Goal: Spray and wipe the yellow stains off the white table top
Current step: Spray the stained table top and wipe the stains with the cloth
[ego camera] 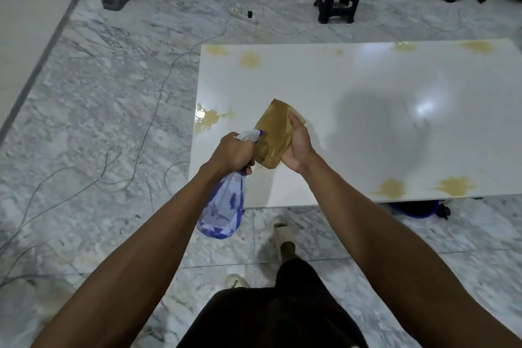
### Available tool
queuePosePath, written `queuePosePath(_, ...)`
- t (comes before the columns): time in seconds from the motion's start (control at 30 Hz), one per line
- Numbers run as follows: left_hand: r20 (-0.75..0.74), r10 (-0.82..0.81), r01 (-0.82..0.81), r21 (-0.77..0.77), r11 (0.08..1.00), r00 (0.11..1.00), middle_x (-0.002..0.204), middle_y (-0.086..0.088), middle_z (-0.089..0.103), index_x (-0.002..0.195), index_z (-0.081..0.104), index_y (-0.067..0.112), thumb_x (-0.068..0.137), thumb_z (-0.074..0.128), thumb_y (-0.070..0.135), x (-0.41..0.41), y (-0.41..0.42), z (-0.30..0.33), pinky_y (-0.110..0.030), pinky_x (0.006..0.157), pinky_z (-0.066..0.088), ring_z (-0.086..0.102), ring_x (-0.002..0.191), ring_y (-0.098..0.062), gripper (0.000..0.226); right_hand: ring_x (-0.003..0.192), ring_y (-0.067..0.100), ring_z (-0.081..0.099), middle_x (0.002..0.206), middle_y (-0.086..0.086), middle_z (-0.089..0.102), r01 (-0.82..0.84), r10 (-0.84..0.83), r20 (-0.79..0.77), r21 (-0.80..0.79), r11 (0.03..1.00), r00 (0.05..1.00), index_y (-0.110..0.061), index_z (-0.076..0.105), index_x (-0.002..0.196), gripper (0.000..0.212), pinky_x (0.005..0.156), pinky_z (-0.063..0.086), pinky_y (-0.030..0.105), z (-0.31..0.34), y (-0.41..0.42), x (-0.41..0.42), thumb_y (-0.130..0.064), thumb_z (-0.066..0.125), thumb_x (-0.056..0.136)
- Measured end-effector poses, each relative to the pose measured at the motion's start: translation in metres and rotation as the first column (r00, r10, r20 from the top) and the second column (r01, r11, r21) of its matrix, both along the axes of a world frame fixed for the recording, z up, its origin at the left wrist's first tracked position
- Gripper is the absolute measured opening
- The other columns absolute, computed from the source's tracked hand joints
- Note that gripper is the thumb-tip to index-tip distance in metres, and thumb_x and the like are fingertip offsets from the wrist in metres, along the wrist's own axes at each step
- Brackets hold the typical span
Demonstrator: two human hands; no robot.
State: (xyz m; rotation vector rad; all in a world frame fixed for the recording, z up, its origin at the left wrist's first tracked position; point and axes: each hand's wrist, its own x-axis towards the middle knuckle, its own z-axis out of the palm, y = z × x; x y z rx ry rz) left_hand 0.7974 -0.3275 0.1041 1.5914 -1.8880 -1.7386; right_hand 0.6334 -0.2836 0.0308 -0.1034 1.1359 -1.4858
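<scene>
The left hand (233, 151) is curled round the neck of a clear blue spray bottle (223, 210), nozzle pointing at the cloth just beside it. The right hand (298, 147) grips a yellow-stained folded cloth (272, 135), thumb on top, held above the near left part of the white surface (353, 121). A wet yellow stain (207, 118) lies just beyond the left hand at the surface's edge. Two more stains (391, 188) sit to the right of the right hand along the near edge, and others (250, 59) lie well beyond both hands along the far edge
</scene>
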Motion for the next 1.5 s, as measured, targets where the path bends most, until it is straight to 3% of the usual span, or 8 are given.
queuePosePath(0.13, 0.011, 0.077, -0.077, -0.015, 0.997, 0.997, 0.08, -0.019, 0.066, 0.079, 0.059, 0.007, 0.084, 0.054, 0.015, -0.02, -0.031, -0.015, -0.031, 0.053, 0.051, 0.061, 0.046, -0.03, 0.011, 0.116, 0.029, 0.066, 0.128, 0.015, 0.068, -0.156, 0.165, -0.045, 0.158, 0.975, 0.985, -0.01, 0.057, 0.136, 0.062, 0.102, 0.051, 0.045, -0.03, -0.017, -0.018, -0.057, 0.038, 0.101)
queuePosePath(0.3, -0.004, 0.153, -0.153, 0.004, 0.988, 0.988, 0.083, -0.017, 0.069, 0.087, 0.063, 0.005, 0.09, 0.059, 0.014, -0.064, -0.088, -0.028, -0.035, 0.06, 0.054, 0.063, 0.039, -0.026, 0.01, 0.105, 0.03, 0.067, 0.107, 0.01, 0.069, -0.249, 0.387, -0.356, 0.375, 0.893, 0.851, -0.007, 0.063, 0.119, 0.055, 0.086, 0.053, 0.037, -0.042, -0.08, -0.091, -0.052, 0.037, 0.104)
queuePosePath(0.5, -0.029, 0.253, -0.253, 0.017, 0.967, 0.967, 0.089, -0.023, 0.07, 0.095, 0.067, -0.002, 0.088, 0.058, 0.006, -0.113, -0.179, -0.041, -0.027, 0.045, 0.053, 0.061, 0.042, -0.021, 0.014, 0.114, 0.039, 0.06, 0.126, 0.018, 0.063, -0.114, 0.45, -0.864, 0.435, 0.893, 0.227, -0.011, 0.052, 0.138, 0.051, 0.088, 0.045, 0.038, -0.027, -0.251, -0.183, -0.045, 0.029, 0.107)
queuePosePath(0.67, -0.061, 0.303, -0.302, 0.024, 0.953, 0.951, 0.083, -0.018, 0.069, 0.111, 0.066, -0.011, 0.072, 0.055, 0.014, -0.138, -0.23, -0.075, -0.031, 0.049, 0.058, 0.062, 0.049, -0.024, 0.048, 0.145, 0.047, 0.024, 0.161, 0.016, 0.023, -0.086, 0.78, -0.617, 0.787, 0.611, -0.104, -0.029, 0.023, 0.154, 0.097, 0.112, 0.018, 0.069, -0.137, -0.371, -0.237, -0.083, 0.008, 0.076)
queuePosePath(0.77, -0.078, 0.302, -0.302, 0.024, 0.953, 0.95, 0.086, -0.019, 0.069, 0.109, 0.065, -0.009, 0.069, 0.053, 0.018, -0.15, -0.25, -0.092, -0.032, 0.05, 0.058, 0.065, 0.058, -0.025, 0.05, 0.15, 0.038, -0.021, 0.165, 0.004, -0.021, -0.039, 0.805, -0.513, 0.849, 0.527, -0.299, -0.044, -0.003, 0.156, 0.076, 0.114, -0.017, 0.065, -0.175, -0.377, -0.224, -0.075, 0.009, 0.089)
queuePosePath(0.93, -0.03, 0.222, -0.221, 0.035, 0.975, 0.975, 0.086, -0.02, 0.071, 0.088, 0.068, -0.003, 0.069, 0.051, 0.02, -0.148, -0.243, -0.107, -0.036, 0.055, 0.059, 0.062, 0.051, -0.028, 0.034, 0.15, 0.034, -0.024, 0.166, 0.001, -0.02, -0.025, 0.73, -0.584, 0.787, 0.617, -0.356, -0.046, 0.004, 0.156, 0.059, 0.117, -0.015, 0.06, -0.191, -0.34, -0.202, -0.063, 0.013, 0.1)
queuePosePath(1.33, 0.028, 0.124, -0.126, 0.063, 0.99, 0.992, 0.083, -0.017, 0.073, 0.097, 0.067, -0.013, 0.07, 0.053, 0.017, -0.092, -0.135, -0.102, -0.04, 0.063, 0.058, 0.063, 0.041, -0.021, 0.042, 0.151, 0.034, -0.019, 0.167, 0.003, -0.016, -0.065, 0.719, -0.588, 0.788, 0.612, -0.371, -0.046, 0.001, 0.156, 0.064, 0.116, -0.015, 0.06, -0.19, -0.143, -0.099, -0.064, 0.024, 0.099)
queuePosePath(1.5, 0.044, 0.056, -0.059, 0.071, 0.996, 0.997, 0.085, -0.017, 0.072, 0.086, 0.068, -0.002, 0.086, 0.054, 0.003, -0.048, -0.067, -0.101, -0.033, 0.059, 0.053, 0.062, 0.039, -0.02, 0.015, 0.152, 0.035, -0.015, 0.167, 0.006, -0.011, -0.181, 0.704, -0.618, 0.782, 0.596, -0.352, -0.041, 0.009, 0.158, 0.065, 0.116, -0.011, 0.062, -0.177, -0.046, -0.052, -0.065, 0.016, 0.097)
